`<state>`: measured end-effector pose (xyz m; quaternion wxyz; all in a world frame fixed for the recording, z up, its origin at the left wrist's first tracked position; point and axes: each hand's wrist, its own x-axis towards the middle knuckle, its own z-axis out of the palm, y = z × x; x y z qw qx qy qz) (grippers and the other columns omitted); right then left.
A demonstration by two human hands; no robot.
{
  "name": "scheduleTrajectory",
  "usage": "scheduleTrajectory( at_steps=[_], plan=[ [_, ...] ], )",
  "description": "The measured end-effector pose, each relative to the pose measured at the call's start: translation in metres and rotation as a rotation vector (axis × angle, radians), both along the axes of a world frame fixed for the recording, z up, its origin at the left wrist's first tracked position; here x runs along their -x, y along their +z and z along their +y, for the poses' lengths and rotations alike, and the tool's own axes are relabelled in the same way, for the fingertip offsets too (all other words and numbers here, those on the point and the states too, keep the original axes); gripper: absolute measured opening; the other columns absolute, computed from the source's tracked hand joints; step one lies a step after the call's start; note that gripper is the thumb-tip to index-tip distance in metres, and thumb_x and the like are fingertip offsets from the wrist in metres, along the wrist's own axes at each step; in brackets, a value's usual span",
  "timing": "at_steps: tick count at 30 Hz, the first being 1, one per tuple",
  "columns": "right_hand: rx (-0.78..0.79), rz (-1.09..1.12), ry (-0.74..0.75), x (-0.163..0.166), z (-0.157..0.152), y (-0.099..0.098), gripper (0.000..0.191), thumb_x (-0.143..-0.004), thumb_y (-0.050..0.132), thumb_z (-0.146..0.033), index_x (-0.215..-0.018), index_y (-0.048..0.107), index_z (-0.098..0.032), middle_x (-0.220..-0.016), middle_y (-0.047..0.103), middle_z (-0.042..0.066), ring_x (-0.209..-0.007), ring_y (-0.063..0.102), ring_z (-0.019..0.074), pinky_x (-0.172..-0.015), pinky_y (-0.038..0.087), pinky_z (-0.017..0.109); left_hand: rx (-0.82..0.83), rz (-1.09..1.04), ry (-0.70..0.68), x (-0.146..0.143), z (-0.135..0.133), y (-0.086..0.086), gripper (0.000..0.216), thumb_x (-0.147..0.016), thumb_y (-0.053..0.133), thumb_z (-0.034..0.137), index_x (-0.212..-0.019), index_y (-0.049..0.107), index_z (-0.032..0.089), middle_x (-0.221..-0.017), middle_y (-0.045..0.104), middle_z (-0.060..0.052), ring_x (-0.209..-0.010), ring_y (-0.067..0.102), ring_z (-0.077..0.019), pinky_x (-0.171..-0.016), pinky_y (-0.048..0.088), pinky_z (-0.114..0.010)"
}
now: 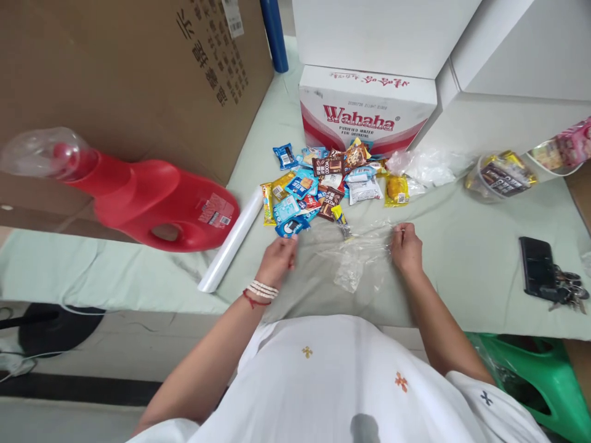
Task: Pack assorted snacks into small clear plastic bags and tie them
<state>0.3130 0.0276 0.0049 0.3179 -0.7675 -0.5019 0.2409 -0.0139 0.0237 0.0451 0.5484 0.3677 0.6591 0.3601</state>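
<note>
My right hand [406, 247] is closed in a pinch on the edge of a crumpled sheet of clear plastic film [357, 261]. The film lies over the table between my hands and stretches toward the left one. My left hand [280, 259] is also closed, its fingertips right by a blue snack packet [290, 227]; what it grips, if anything, does not show. Just beyond both hands lies a loose pile of small wrapped snacks, among them a brown cocoa packet [327, 166], a light blue packet [286, 209] and a yellow packet [397, 189].
A white roll [231, 240] and a red jug [166, 206] lie to the left, before a large cardboard box [138, 92]. A Wahaha carton [364, 114] stands behind the snacks. Rightward are a clear tub [484, 178] with packets, a phone [538, 264] and keys [572, 286].
</note>
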Motion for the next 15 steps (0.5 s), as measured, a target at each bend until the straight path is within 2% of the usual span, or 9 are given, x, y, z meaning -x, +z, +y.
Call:
scheduleTrajectory(
  at_steps=[4,6,8,11,13,15],
  plan=[
    [0.008,0.1,-0.023,0.0,0.002,0.004,0.047,-0.097,0.043,-0.065,-0.108,0.055,-0.021,-0.067,0.062,0.001,-0.057,0.054,0.0188,-0.063,0.044,0.031,-0.188,0.349,-0.269,-0.038,-0.007,-0.009,0.033,-0.065,0.086,0.042,-0.064,0.062,0.021,-0.07,0.058,-0.003,-0.082,0.055,-0.0228,-0.077,0.046,-0.033],
    [0.03,0.259,-0.044,0.002,-0.005,0.011,0.057,-0.096,0.042,-0.069,-0.124,0.052,-0.02,-0.076,0.067,0.003,-0.058,0.058,0.0194,-0.058,0.045,0.03,-0.267,0.544,-0.321,-0.059,-0.007,-0.014,0.02,-0.07,0.081,0.028,-0.067,0.063,0.02,-0.082,0.062,-0.007,-0.092,0.057,-0.0264,-0.084,0.044,-0.036],
    [0.062,0.348,-0.042,0.005,-0.016,0.018,0.073,-0.091,0.052,-0.069,-0.144,0.04,-0.02,-0.086,0.071,0.005,-0.065,0.064,0.021,-0.057,0.048,0.031,-0.291,0.62,-0.336,-0.071,-0.005,-0.017,0.013,-0.079,0.069,0.019,-0.07,0.06,0.02,-0.084,0.062,-0.007,-0.09,0.058,-0.0254,-0.083,0.043,-0.036],
    [0.112,0.299,0.028,0.013,-0.039,0.022,0.099,-0.075,0.077,-0.054,-0.156,0.03,-0.02,-0.089,0.072,0.003,-0.072,0.067,0.0217,-0.066,0.053,0.033,-0.247,0.446,-0.277,-0.076,-0.002,-0.019,0.011,-0.086,0.062,0.02,-0.079,0.053,0.022,-0.074,0.059,-0.001,-0.076,0.059,-0.02,-0.075,0.043,-0.032],
    [0.151,0.35,0.066,0.02,-0.05,0.02,0.099,-0.074,0.079,-0.044,-0.157,0.03,-0.021,-0.087,0.071,0.0,-0.068,0.067,0.0196,-0.07,0.055,0.035,-0.165,0.196,-0.169,-0.078,0.0,-0.019,0.021,-0.083,0.069,0.026,-0.091,0.05,0.024,-0.074,0.06,0.003,-0.069,0.061,-0.0169,-0.07,0.045,-0.029],
    [0.181,0.5,0.058,0.024,-0.055,0.016,0.094,-0.076,0.075,-0.04,-0.157,0.03,-0.023,-0.089,0.07,-0.001,-0.063,0.066,0.0174,-0.065,0.057,0.035,-0.045,-0.07,-0.062,-0.082,0.003,-0.019,0.044,-0.074,0.078,0.028,-0.102,0.045,0.025,-0.078,0.063,0.004,-0.065,0.064,-0.0155,-0.064,0.048,-0.027]
  ],
)
